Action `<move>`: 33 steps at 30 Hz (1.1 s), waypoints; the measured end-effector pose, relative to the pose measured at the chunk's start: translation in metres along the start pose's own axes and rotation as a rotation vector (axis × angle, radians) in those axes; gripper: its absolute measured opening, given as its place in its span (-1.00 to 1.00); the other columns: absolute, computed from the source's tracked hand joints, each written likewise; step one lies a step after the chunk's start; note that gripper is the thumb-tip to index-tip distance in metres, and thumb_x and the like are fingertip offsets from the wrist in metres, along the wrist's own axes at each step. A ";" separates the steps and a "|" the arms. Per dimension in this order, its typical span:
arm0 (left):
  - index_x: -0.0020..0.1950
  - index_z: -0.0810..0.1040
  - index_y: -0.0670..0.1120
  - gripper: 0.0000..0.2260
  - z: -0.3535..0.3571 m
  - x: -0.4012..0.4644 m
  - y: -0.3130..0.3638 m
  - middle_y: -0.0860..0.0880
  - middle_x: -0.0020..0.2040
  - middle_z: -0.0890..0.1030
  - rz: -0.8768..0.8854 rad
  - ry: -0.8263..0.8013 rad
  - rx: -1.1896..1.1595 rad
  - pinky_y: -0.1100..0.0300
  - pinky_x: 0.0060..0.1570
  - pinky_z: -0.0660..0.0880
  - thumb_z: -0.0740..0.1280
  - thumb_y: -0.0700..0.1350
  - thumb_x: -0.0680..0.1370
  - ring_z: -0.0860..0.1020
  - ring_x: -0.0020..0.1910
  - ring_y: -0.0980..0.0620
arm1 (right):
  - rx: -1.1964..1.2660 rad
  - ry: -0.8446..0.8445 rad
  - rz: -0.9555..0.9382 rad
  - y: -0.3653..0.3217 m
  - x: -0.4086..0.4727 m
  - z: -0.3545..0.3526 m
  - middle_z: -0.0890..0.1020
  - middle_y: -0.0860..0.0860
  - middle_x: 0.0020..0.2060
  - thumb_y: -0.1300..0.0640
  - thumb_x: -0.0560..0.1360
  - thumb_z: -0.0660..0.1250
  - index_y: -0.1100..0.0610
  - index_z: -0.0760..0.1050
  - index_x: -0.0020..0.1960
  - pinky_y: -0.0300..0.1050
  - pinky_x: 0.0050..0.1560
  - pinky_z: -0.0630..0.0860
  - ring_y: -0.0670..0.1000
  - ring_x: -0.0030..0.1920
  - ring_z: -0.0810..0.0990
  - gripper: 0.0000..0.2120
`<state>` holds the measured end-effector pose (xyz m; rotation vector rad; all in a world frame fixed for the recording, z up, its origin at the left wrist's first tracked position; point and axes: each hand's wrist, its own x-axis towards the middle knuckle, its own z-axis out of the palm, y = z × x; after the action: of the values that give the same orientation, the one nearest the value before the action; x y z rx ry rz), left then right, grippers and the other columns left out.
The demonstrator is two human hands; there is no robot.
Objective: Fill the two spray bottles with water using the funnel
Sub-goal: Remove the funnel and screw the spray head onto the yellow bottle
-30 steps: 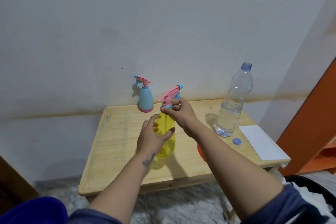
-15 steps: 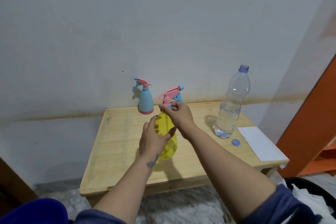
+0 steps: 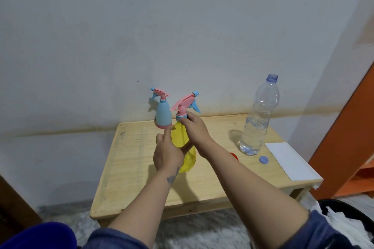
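Observation:
My left hand (image 3: 168,152) grips the body of a yellow spray bottle (image 3: 185,148), held tilted above the wooden table (image 3: 129,168). My right hand (image 3: 195,128) pinches the blue collar under its pink trigger head (image 3: 185,103). A second, light blue spray bottle (image 3: 163,116) with a pink trigger stands upright at the back edge of the table. A clear plastic water bottle (image 3: 258,121), uncapped and roughly half full, stands to the right. Its blue cap (image 3: 263,159) lies beside it. Part of an orange-red funnel (image 3: 234,155) shows behind my right forearm.
A white sheet of paper (image 3: 289,160) lies at the table's right edge. An orange cabinet (image 3: 348,147) stands to the right, and a dark bin with white cloth (image 3: 344,220) sits below it. A pale wall runs behind the table.
The yellow bottle has been lifted slightly and tilted further, its trigger head now pointing more up and right. My right hand has shifted around the collar. Other objects stay put.

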<state>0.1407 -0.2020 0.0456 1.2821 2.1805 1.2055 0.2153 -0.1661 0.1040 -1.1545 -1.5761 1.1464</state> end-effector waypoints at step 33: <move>0.30 0.38 0.00 -0.69 0.011 -0.004 0.010 -0.12 0.15 0.45 -0.113 0.084 -0.084 -0.03 0.05 0.46 0.13 -0.04 0.56 0.50 0.08 -0.15 | -0.243 0.298 0.063 0.017 0.017 0.023 0.64 0.02 0.06 -0.02 0.55 0.26 0.08 0.51 0.21 0.17 0.31 0.39 0.08 0.12 0.58 -0.71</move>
<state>0.1551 -0.1974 0.0464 1.0772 2.2029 1.3129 0.1925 -0.1514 0.0842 -1.4690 -1.4811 0.7911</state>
